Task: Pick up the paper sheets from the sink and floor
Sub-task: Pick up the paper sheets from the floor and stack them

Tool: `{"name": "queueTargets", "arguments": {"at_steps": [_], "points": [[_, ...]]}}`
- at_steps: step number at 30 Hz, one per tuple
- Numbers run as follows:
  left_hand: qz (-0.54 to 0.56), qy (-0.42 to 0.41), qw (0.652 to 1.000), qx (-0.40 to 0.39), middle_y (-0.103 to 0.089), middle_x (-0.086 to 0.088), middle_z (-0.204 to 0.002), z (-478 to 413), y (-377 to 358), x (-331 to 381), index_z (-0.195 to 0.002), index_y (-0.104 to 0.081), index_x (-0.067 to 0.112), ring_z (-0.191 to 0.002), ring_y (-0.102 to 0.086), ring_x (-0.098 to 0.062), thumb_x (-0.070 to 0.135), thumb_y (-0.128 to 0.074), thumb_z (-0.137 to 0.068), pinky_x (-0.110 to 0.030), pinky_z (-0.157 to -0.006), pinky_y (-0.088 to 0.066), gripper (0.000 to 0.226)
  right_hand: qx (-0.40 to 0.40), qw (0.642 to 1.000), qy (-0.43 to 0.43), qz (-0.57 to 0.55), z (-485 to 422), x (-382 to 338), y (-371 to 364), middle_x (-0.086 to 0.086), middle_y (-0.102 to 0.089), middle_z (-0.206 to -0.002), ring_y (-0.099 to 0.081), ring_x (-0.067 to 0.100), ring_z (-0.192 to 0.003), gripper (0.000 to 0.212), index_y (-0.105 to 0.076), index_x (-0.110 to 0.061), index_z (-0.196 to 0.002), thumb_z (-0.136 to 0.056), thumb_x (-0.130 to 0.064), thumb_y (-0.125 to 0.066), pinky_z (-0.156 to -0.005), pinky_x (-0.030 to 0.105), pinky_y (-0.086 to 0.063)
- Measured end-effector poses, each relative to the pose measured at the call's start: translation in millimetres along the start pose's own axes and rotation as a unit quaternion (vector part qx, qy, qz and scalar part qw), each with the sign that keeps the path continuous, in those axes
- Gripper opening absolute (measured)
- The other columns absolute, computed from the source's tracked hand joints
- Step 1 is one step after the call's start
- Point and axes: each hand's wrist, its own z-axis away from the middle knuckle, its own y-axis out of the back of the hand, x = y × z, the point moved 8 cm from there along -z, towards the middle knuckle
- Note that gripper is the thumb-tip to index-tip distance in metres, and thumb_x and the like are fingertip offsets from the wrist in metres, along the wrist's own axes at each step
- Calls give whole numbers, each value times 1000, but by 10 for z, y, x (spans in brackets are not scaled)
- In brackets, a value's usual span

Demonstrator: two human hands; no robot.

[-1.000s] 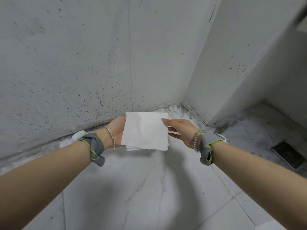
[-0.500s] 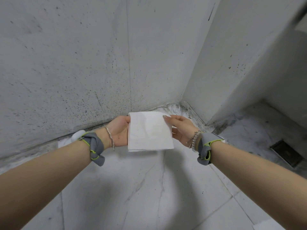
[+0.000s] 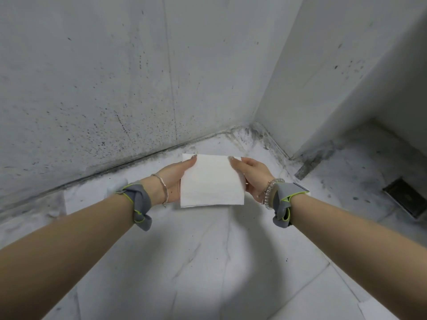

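- Paper sheets [image 3: 211, 181] are up off the floor [image 3: 208, 262], held flat in the air between both hands in front of the far corner of the room.
- Left hand [image 3: 172, 179] pinches the left edge. Its thumb lies on top at the far left corner, and its fingers are hidden underneath.
- Right hand [image 3: 254, 174] pinches the right edge the same way, thumb on top at the far right corner and fingers curled round the side.
- Done, by my reading: at least part of the floor pick-up, since this bundle is already in hand.
- Left, as far as can be seen:
  - The corner of a white sheet [image 3: 379, 310] lies on the tiles at the near right edge of view.
  - A pale patch [image 3: 92, 195] by the wall [image 3: 92, 77], just beyond the left wrist, may be one more sheet, but it is too blurred to be sure.
  - No sink is in view, so that half of the job cannot be judged.
- Counts:
  - One held bundle. Its near edge shows at least two layers, but I cannot tell whether these are separate sheets or one sheet folded.
  - One sheet certainly on the floor, and one possible.
  - Two hands and two grey wristbands [image 3: 138, 202].
  - One thin bangle [image 3: 163, 188] on the left wrist and one bead bracelet [image 3: 268, 192] on the right.
  - One floor drain [image 3: 404, 197] at the far right.
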Motion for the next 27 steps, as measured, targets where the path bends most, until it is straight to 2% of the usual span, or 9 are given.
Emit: {"name": "queueTargets", "arguments": {"at_steps": [3, 6, 8, 10, 13, 17, 21, 23, 27], "points": [[2, 4, 1000, -17, -67, -10, -114, -75, -39, -67, -121, -58, 11, -90, -68, -23, 38, -47, -95, -39, -79, -53, 40, 61, 998, 13, 25, -123, 98, 81, 5, -65, -78, -59, 22, -71, 14, -64, -16, -81, -85, -28, -69, -74, 36, -50], [-6, 8, 999, -39, -70, -7, -103, -149, -127, -146, -113, -61, 12, -90, -68, -21, 34, -51, -93, -38, -76, -58, 31, 126, 990, 42, 46, -190, 96, 174, 1, -61, -76, -57, 17, -67, 16, -62, -11, -93, -89, -26, -63, -67, 28, -49], [-11, 18, 999, -45, -71, -7, -103, -227, -174, -216, -112, -61, 12, -89, -68, -20, 29, -56, -91, -36, -76, -59, 27, 163, 981, 64, 86, -231, 77, 235, 2, -60, -84, -57, 16, -71, 20, -61, -12, -102, -91, -29, -59, -71, 27, -47], [-12, 21, 998, -50, -70, -6, -104, -317, -254, -281, -109, -62, 12, -85, -69, -17, 23, -58, -91, -33, -73, -60, 22, 195, 966, 98, 135, -256, 30, 322, 3, -60, -86, -57, 20, -78, 18, -59, -15, -98, -91, -31, -57, -76, 29, -47], [-36, 15, 998, -46, -68, -5, -101, -437, -405, -353, -109, -61, 13, -80, -68, -15, 20, -58, -91, -24, -58, -59, 20, 227, 946, 138, 185, -225, -78, 497, 2, -58, -77, -54, 22, -74, 16, -57, -17, -90, -92, -32, -55, -67, 25, -40], [-62, 8, 997, -49, -65, -8, -117, -510, -619, -401, -120, -58, 9, -94, -64, -19, 23, -60, -89, -28, -69, -58, 33, 253, 927, 166, 221, -112, -240, 765, 6, -61, -79, -55, 21, -73, 25, -62, -11, -97, -94, -34, -52, -62, 26, -39], [-72, -12, 996, -45, -69, -6, -99, -377, -738, -336, -113, -60, 8, -77, -68, -14, 23, -61, -89, -23, -59, -59, 29, 259, 915, 194, 241, 6, -360, 883, 5, -59, -84, -52, 21, -80, 29, -61, -8, -104, -96, -32, -48, -64, 22, -31], [-81, -19, 996, -35, -69, -6, -97, -359, -764, -270, -115, -59, 8, -79, -68, -15, 23, -61, -89, -25, -64, -59, 30, 264, 912, 201, 242, 49, -379, 928, 7, -60, -87, -51, 23, -81, 29, -61, -7, -106, -97, -31, -47, -61, 21, -28], [-79, -35, 996, -19, -74, 0, -81, -223, -1019, -79, -102, -62, 12, -68, -71, -11, 26, -61, -89, -22, -59, -59, 19, 270, 913, 214, 217, 261, -527, 1082, 18, -66, -107, -56, 30, -102, 31, -59, -4, -113, -99, -27, -44, -70, 27, -30]]}}
